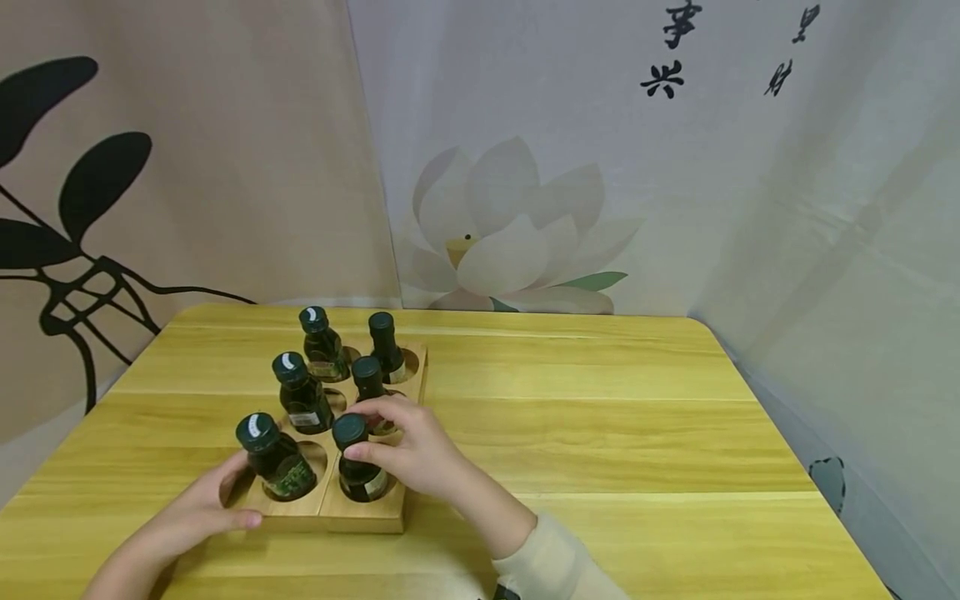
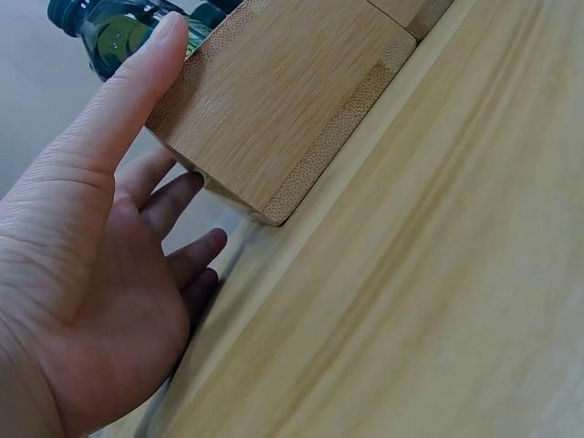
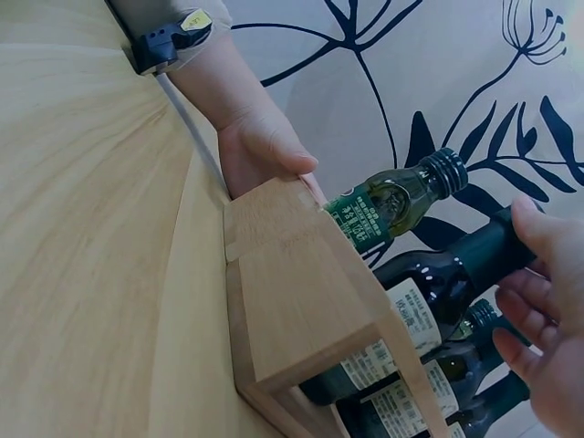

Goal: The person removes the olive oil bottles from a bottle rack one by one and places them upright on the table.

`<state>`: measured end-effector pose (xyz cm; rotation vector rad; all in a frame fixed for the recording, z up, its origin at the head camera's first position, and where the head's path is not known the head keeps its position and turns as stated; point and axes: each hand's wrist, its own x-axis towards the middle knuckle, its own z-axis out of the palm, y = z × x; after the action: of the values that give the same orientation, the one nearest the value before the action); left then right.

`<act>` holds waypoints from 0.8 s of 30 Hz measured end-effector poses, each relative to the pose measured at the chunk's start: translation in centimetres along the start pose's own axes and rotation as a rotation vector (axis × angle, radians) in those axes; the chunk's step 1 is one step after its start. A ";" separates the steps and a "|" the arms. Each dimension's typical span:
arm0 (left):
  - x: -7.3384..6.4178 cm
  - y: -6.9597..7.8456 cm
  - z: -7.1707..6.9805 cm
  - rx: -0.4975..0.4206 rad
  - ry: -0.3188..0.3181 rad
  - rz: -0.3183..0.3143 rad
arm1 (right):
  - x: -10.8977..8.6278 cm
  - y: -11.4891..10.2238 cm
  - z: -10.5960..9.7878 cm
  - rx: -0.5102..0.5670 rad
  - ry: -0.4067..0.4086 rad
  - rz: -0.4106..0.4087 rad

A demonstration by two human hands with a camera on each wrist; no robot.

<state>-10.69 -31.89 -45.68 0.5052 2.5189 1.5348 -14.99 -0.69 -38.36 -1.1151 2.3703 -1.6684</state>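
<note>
A light wooden bottle rack (image 1: 363, 524) with round holes stands on the table, holding dark green bottles in two columns. My right hand (image 1: 420, 442) pinches the capped neck of the front right bottle (image 1: 350, 430), thumb on the near side and fingers behind. That bottle's lower part, with a white label, sits in its hole; in the right wrist view the dark bottle (image 3: 424, 287) leans with the rack's opening around it. My left hand (image 1: 183, 512) holds the rack's front left corner, thumb (image 2: 146, 87) along its edge and fingers at the side. Beside it stands the front left bottle (image 1: 281, 462).
Behind these stand a middle left bottle (image 1: 303, 400), a rear left bottle (image 1: 322, 346), a middle right bottle (image 1: 367, 379) and a rear right bottle (image 1: 385, 342). The yellow wooden table (image 1: 600, 433) extends to the right. A printed curtain (image 1: 525, 100) hangs behind its far edge.
</note>
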 end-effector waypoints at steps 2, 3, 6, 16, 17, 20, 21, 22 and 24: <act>0.0 0.0 0.0 -0.004 -0.002 -0.003 | 0.0 -0.1 0.0 0.011 0.009 0.003; 0.0 0.0 0.0 -0.009 -0.005 0.001 | -0.1 -0.1 -0.1 0.016 0.016 0.002; 0.1 0.0 -0.1 -0.020 -0.011 -0.011 | -0.1 -0.5 -0.2 0.037 0.042 -0.003; 0.0 0.0 -0.1 -0.019 -0.011 -0.007 | 0.2 -2.0 -1.6 0.032 0.129 -0.117; 0.0 0.0 -0.1 -0.022 -0.011 -0.009 | 0.2 -2.1 -1.7 0.032 0.136 -0.127; 0.0 0.0 -0.1 -0.028 -0.010 -0.017 | 0.2 -2.6 -2.3 0.032 0.157 -0.157; 0.0 0.0 -0.1 -0.029 -0.010 -0.020 | 0.3 -2.7 -2.5 0.033 0.163 -0.166; 0.0 0.0 -0.1 -0.028 -0.010 -0.021 | 0.3 -2.8 -2.7 0.034 0.170 -0.176; 0.0 0.0 -0.1 -0.024 -0.009 -0.020 | 0.4 -3.0 -3.1 0.032 0.182 -0.192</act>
<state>-10.68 -32.00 -45.67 0.4811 2.4882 1.5495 -15.00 1.09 -34.39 -1.2722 2.3966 -1.9408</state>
